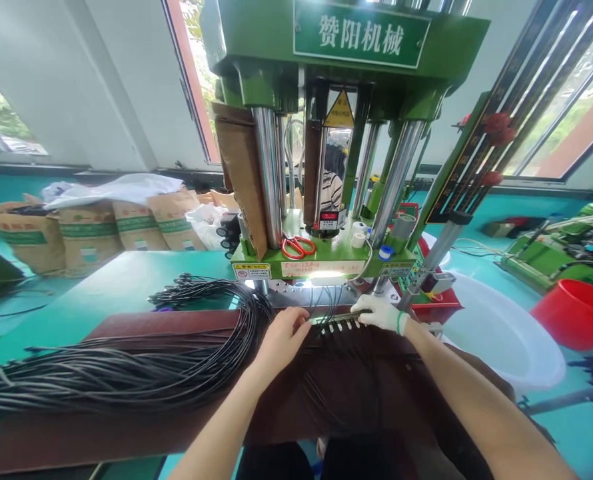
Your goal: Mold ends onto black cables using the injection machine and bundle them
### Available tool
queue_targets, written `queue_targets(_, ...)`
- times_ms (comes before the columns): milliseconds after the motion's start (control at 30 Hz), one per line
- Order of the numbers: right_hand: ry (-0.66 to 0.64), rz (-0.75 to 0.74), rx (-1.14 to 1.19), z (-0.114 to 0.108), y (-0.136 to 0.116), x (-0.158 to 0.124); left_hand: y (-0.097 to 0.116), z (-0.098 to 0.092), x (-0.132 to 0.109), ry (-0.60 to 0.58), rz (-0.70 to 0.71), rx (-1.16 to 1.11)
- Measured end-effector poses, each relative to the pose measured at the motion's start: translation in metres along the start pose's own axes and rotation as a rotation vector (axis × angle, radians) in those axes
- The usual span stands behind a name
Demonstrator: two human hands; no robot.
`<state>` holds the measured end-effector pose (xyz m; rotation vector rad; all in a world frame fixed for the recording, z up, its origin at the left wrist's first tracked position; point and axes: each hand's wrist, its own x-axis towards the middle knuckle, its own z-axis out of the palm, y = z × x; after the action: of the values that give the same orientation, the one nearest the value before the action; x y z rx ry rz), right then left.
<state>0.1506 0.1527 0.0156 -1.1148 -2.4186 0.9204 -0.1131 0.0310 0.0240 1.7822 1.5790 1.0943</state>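
A narrow metal bar (pixel 337 319) with several white-tipped cable ends along its front edge lies between my hands, just in front of the green press (pixel 344 267). My bare left hand (pixel 287 333) is closed at the bar's left end, thumb and forefinger pressed near it. My right hand (pixel 380 313), in a white glove, grips the right end of the bar. Thin black cables (pixel 331 300) rise behind the bar toward the press, and more hang down in front. Lower parts of these cables blur against the dark brown surface (pixel 286 413).
A large bundle of black cables (pixel 126 373) spreads across the left side. Red-handled scissors (pixel 298 247) lie on the press ledge. At the right stand a white tub (pixel 501 333) and a red bucket (pixel 576 313). Paper sacks (pixel 91 230) line the back left.
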Motion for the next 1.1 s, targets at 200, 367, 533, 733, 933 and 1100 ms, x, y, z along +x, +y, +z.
queue_targets(200, 0.207, 0.021, 0.074, 0.005, 0.026, -0.009, -0.018, 0.03, 0.05, 0.038, -0.294, -0.387)
queue_targets(367, 0.313, -0.003, 0.054, 0.016, 0.034, -0.009, -0.016, 0.048, 0.073, -0.001, -0.467, -0.605)
queue_targets(533, 0.331, -0.018, 0.031, 0.019, 0.032, -0.01, -0.022, 0.05, 0.073, -0.034, -0.492, -0.715)
queue_targets(733, 0.333, -0.022, 0.007, 0.02, 0.03, -0.011, -0.026, 0.05, 0.069, -0.012, -0.488, -0.771)
queue_targets(933, 0.321, -0.035, -0.011, 0.022, 0.028, -0.013, -0.027, 0.05, 0.068, -0.011, -0.483, -0.798)
queue_targets(1100, 0.318, -0.037, -0.025, 0.022, 0.031, -0.015, -0.024, 0.048, 0.066, -0.012, -0.485, -0.815)
